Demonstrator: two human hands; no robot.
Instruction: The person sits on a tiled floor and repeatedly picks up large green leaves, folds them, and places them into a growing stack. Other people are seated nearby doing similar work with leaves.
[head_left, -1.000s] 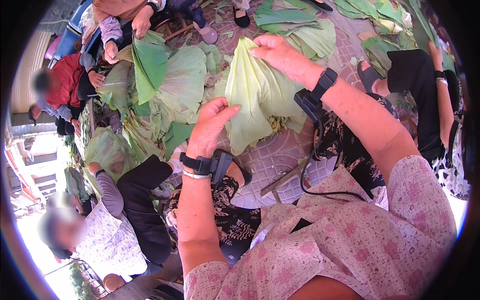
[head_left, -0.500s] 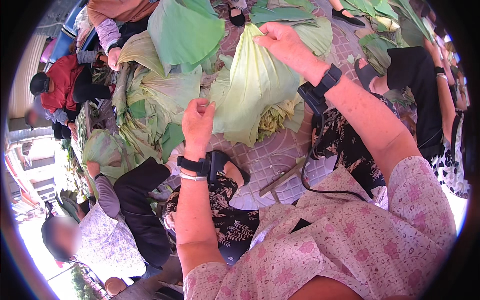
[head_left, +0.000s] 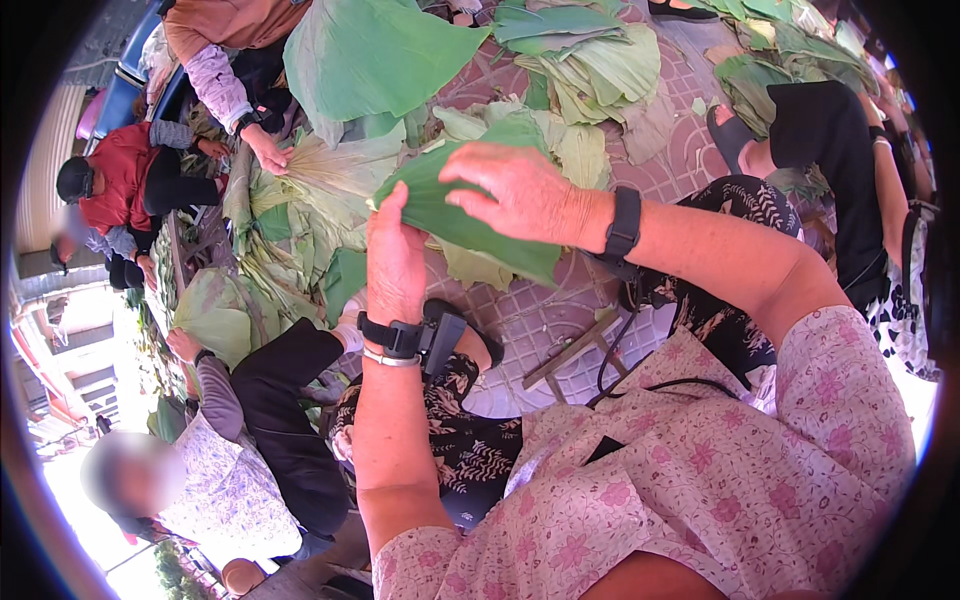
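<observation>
A broad green leaf (head_left: 490, 215), folded or bent over, is held up in front of me. My left hand (head_left: 396, 255) pinches its left end between the thumb and closed fingers. Just above the leaf's middle is my right hand (head_left: 525, 195), its thumb and fingers apart; whether its fingertips touch the leaf I cannot tell. Below and beyond lies a heap of pale, wilted leaves (head_left: 580, 155), partly hidden by my hands and the held leaf.
A co-worker's hand (head_left: 265, 150) at the upper left touches a wilted leaf, beneath a large green leaf (head_left: 375, 65). Another person's hand (head_left: 184, 345) holds a pale leaf (head_left: 222, 325) at the left. A low wooden frame (head_left: 575, 352) stands on the paved floor (head_left: 520, 320).
My right hand has let go of the pale leaf tip and come down leftward beside my left hand. My left hand now grips a leaf showing a darker green face. The co-worker's hand moved lower.
</observation>
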